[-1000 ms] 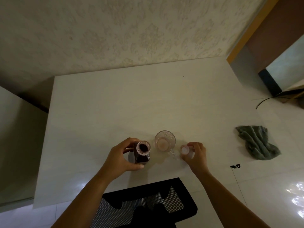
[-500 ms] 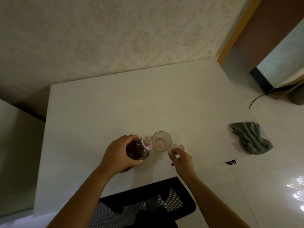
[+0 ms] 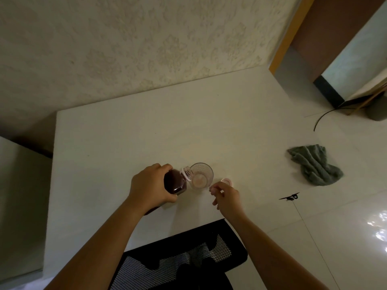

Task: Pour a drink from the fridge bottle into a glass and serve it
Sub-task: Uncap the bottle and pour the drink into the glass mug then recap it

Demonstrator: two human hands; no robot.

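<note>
A small bottle [image 3: 174,182] of dark red drink is tilted to the right, its open pink mouth resting at the rim of a clear ribbed glass [image 3: 201,175] on the white table [image 3: 125,132]. My left hand [image 3: 149,186] grips the bottle's body. The glass shows a pale pinkish bottom. The bottle's pink cap [image 3: 226,181] lies on the table just right of the glass. My right hand [image 3: 227,195] hovers by the glass's right side with loosely curled fingers, close to the cap, holding nothing.
A black mesh chair back [image 3: 180,260] sits at the table's near edge below my arms. A grey cloth [image 3: 316,164] lies crumpled on the shiny floor to the right. A small black object [image 3: 290,197] lies on the floor near the table's corner.
My left hand tipped the upright bottle toward the glass until its mouth reached the rim. My right hand set the cap down on the table and drew back.
</note>
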